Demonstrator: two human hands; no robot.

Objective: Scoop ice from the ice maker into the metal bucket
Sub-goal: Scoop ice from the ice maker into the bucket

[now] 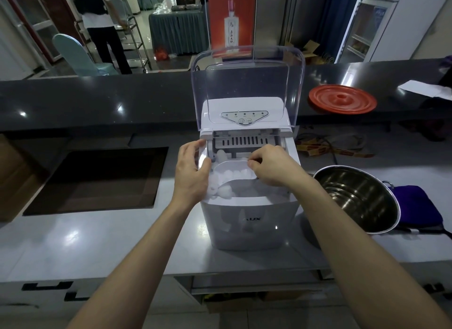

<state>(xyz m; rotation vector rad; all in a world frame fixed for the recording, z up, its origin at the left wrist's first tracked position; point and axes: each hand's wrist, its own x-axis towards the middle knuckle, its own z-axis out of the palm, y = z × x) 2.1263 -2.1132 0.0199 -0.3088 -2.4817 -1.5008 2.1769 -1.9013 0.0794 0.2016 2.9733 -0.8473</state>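
White ice (226, 176) fills the clear plastic scoop (242, 183) in the boxy white ice maker (244, 230); right hand (271, 168) pinches it, left hand (192, 174) grips the wall. Lift level, 1 swing to the round steel bucket (362, 199) just beside.

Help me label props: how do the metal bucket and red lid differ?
The metal bucket is deep, shiny steel, on the light lower counter; the red lid is flat, ridged, on the dark raised ledge. The bucket is nearer, the lid farther. Both are round, right of the ice maker.

I see dark glossy stone counter (97, 101) ahead, pale grey worktop (97, 235) below; beyond, tall red banner (231, 20), teal-skirted table (178, 32).
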